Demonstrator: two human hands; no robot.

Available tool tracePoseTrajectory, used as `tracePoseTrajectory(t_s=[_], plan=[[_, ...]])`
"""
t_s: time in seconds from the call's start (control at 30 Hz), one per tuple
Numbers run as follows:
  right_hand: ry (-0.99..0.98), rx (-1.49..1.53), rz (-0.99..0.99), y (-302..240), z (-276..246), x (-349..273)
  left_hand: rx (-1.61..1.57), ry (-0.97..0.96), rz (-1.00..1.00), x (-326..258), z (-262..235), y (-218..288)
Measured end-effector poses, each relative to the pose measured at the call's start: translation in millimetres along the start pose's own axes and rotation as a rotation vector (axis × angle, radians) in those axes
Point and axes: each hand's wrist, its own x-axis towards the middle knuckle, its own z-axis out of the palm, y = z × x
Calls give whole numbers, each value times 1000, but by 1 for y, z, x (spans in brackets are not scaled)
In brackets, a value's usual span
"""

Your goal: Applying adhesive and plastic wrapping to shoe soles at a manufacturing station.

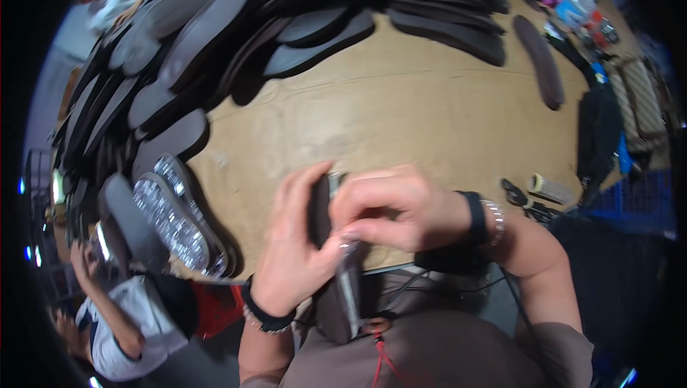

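Close to my body, a dark brown shoe sole stands on its edge, with a silvery strip along its right side. My left hand is closed round the sole from the left, its thumb across the near side. My right hand is closed at the sole's upper right edge, thumb and fingers pinched on the silvery border; what lies between the fingertips is mostly hidden. Left of my hands, a pair of soles covered in shiny silver sequins rests on the table.
Many dark soles are heaped along the table's far and left sides. One brown sole lies alone at the far right. A pale roll and black cords sit at right. Another person works at the lower left, and one sits far left.
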Motion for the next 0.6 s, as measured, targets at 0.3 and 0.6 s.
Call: tracePoseTrajectory(t_s=[0.3, 0.6], plan=[[112, 61, 101, 13, 7, 3, -151, 52, -87, -6, 4, -7], [152, 113, 222, 9, 13, 7, 17, 71, -94, -13, 0, 1]])
